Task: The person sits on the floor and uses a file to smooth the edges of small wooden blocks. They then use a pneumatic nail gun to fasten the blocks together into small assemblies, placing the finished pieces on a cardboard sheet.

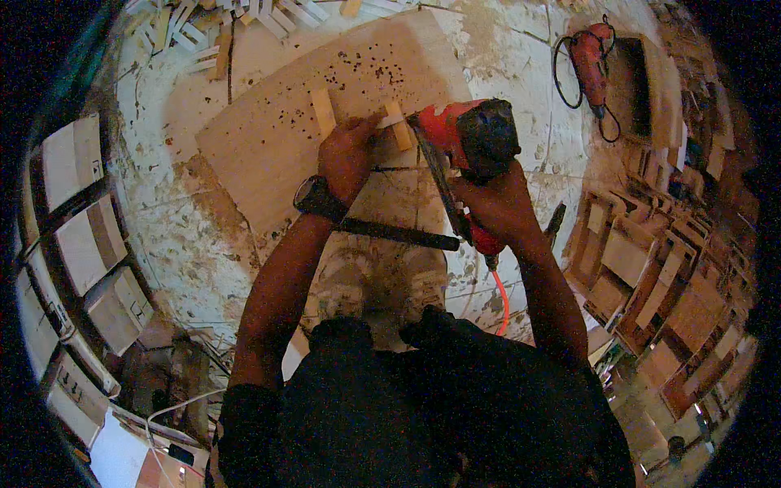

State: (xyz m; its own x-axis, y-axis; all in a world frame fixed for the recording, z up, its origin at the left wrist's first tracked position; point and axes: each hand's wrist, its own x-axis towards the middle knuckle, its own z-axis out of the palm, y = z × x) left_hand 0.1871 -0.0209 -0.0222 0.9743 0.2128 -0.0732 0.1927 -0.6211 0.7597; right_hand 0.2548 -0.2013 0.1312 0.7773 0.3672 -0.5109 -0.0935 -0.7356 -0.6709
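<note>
My right hand is wrapped round the grip of a red and black pneumatic nail gun, with an orange air hose running from its lower end. The gun's nose is at a short wood strip. My left hand, with a watch on its wrist, pinches a small pale wood piece that lies across that strip. Another wood strip stands out just beyond my left hand. Beneath them is a large brown board dotted with dark specks.
A dark bar lies crosswise near my feet. At the far right a red corded power tool sits beside an open wooden box. Joined pale strips are piled at the far edge. Wooden frames crowd the right; cartons line the left.
</note>
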